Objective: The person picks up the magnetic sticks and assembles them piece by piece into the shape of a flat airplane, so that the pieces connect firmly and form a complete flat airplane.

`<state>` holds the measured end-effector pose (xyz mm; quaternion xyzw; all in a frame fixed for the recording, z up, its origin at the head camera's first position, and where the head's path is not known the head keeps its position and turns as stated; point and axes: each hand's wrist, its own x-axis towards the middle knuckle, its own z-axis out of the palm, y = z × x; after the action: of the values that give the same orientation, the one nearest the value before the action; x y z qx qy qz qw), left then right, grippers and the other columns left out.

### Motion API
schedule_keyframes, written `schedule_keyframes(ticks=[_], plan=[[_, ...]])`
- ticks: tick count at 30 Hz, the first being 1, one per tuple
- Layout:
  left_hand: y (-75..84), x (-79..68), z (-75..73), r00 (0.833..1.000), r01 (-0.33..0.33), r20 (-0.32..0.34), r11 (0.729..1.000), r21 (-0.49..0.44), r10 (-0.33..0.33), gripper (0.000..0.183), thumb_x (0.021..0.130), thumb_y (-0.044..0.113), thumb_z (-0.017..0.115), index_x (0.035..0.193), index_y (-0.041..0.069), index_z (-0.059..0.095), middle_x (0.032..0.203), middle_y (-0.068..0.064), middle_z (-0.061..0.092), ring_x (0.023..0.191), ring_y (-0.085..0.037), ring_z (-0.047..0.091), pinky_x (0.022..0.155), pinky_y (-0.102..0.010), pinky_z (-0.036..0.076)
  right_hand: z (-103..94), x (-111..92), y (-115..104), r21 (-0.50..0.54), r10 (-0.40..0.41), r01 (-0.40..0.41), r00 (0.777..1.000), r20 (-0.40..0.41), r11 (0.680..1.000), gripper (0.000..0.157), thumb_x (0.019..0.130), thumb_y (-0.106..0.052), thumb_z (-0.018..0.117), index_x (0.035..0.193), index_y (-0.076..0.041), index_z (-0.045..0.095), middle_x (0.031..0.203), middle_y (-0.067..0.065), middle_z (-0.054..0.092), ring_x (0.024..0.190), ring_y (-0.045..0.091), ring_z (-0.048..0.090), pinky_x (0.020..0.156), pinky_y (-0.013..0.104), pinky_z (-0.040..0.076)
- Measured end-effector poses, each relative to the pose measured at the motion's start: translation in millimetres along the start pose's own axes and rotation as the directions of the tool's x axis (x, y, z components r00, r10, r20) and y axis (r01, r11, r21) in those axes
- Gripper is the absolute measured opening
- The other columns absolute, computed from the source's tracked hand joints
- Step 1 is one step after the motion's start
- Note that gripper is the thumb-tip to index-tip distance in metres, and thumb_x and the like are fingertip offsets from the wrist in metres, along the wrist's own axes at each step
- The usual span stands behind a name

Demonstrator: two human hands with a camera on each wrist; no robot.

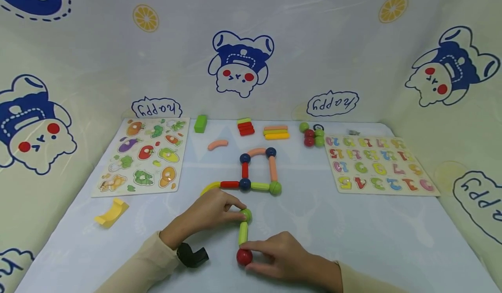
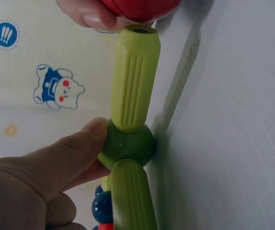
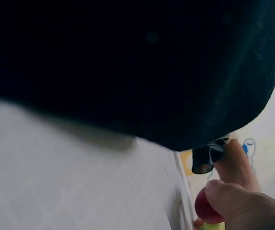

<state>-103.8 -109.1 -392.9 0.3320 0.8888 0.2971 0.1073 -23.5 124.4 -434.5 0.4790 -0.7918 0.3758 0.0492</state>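
Note:
My left hand (image 1: pixel 213 208) pinches a green ball (image 1: pixel 246 215) between thumb and fingers. A light-green ridged rod (image 1: pixel 243 233) runs from this ball toward a red ball (image 1: pixel 244 257). In the left wrist view, the rod's dark end shows right at the red ball, and a second light-green rod (image 2: pixel 131 196) meets the green ball from the other side; the left hand hides it in the head view. My right hand (image 1: pixel 284 258) pinches the red ball, thumb on the near side. In the right wrist view, a dark shape covers most of the picture above the red ball (image 3: pixel 205 208).
Beyond the hands lies a closed frame of rods and balls (image 1: pixel 245 184) with a yellow curved tail. A vegetable board (image 1: pixel 98 190) is left, a number board (image 1: pixel 388 192) right. Loose rods (image 1: pixel 276 132), balls (image 1: pixel 309 141) and a yellow arched piece (image 1: pixel 111 213) lie around.

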Motion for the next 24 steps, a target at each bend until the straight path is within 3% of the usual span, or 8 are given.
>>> schedule_keyframes(ticks=[7,13,24], plan=[[-0.6,0.3,0.7,1.000,0.012,0.019,1.000,-0.026,-0.012,0.029,0.080,0.045,0.070,0.102,0.026,0.074,0.053,0.016,0.052,0.042,-0.009,0.041,0.045,-0.023,0.031,1.1,0.7,1.1,0.012,0.052,-0.052,0.998,0.034,0.999,0.037,0.086,-0.034,0.068,0.120,-0.024,0.062,0.055,-0.017,0.040,0.049,-0.012,0.030,0.043,0.006,0.025],[-0.3,0.2,-0.3,1.000,0.018,0.017,1.000,-0.006,-0.018,0.029,0.079,0.047,0.070,0.101,0.029,0.073,0.047,0.011,0.042,0.044,-0.009,0.041,0.044,-0.024,0.029,1.3,1.2,1.4,-0.001,0.091,-0.091,0.992,0.085,0.996,0.036,0.087,-0.037,0.065,0.121,-0.025,0.060,0.055,-0.017,0.041,0.049,-0.012,0.031,0.043,0.007,0.028],[2.0,-5.7,0.0,0.999,-0.002,-0.037,0.999,0.046,0.004,0.034,0.079,0.049,0.069,0.105,0.027,0.072,0.043,0.014,0.035,0.038,-0.006,0.035,0.044,-0.021,0.026,5.2,5.2,1.2,-0.012,0.063,-0.063,0.997,0.042,0.998,0.037,0.085,-0.037,0.068,0.119,-0.024,0.063,0.057,-0.018,0.043,0.050,-0.010,0.030,0.044,0.007,0.026]])
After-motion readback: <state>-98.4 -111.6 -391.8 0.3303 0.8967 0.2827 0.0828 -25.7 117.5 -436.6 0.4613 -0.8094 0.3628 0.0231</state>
